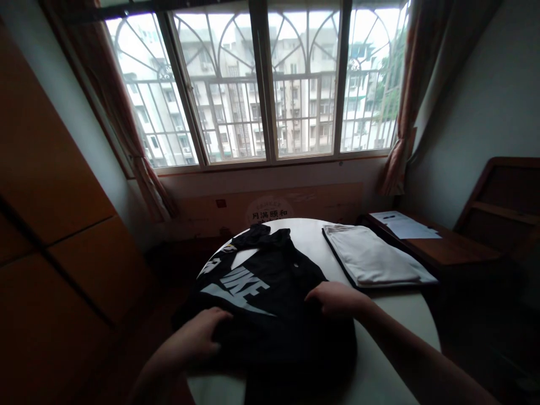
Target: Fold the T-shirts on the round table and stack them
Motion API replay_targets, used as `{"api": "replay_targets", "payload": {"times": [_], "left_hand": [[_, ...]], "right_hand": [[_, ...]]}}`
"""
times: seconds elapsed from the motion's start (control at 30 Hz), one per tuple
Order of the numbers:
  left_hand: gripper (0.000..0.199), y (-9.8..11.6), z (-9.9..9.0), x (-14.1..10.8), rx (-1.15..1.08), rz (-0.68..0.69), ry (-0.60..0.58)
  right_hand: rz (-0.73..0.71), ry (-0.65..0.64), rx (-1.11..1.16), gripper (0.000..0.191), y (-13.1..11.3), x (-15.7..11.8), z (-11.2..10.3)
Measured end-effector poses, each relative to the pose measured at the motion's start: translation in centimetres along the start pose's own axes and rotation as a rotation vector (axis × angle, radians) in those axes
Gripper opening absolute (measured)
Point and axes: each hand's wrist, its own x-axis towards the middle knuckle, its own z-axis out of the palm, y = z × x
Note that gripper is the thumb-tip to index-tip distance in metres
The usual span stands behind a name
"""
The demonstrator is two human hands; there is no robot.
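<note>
- A black garment (295, 332) lies spread on the round white bench (396, 320), taking up its left and middle part, with its near part falling in deep shadow.
- A large grey NIKE print with a swoosh (242, 292) faces up on it; smaller pale markings show toward its far left, and its far end is bunched, with a patch of white bench showing beside the folds.
- The left hand (205, 333) is at the garment's near left side, just below the swoosh, fingers bent toward the middle; whether its grip is closed on the fabric cannot be told.
- The right hand (335, 299) reaches over the garment's right edge, fingertips curled down at the cloth; whether this grip is pinching fabric or only resting cannot be told.
- Right of the garment, well apart from it, lies a flat folded white cloth (371, 256), a dark layer showing along its edges.
- Past the bench on the right, papers (405, 226) lie on brown wooden furniture (468, 250).
- Beyond the bench's far edge is a panel (320, 202) with Chinese characters, below a barred window (262, 84) between tied curtains.
- An orange-brown cabinet (54, 185) stands at the left.
</note>
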Motion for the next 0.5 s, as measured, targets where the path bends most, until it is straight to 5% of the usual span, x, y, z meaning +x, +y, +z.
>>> {"api": "replay_targets", "payload": {"times": [0.17,0.33,0.43,0.5], "left_hand": [[0.058,0.9,4.0,-4.4,-0.026,-0.074,-0.048],[0.035,4.9,5.5,-3.4,-0.014,-0.074,0.023],[0.029,7.9,6.6,-2.6,-0.221,0.047,0.064],[0.028,9.7,7.3,-2.4,-0.401,0.111,0.107]], "right_hand": [[0.054,0.142,0.030,0.061,1.9,1.8,-8.3],[0.238,0.793,0.110,0.056,7.8,5.8,-17.2],[0.368,1.026,0.178,0.068,9.9,7.1,-19.2],[0.269,1.096,0.148,0.078,9.4,6.7,-18.4]]}}
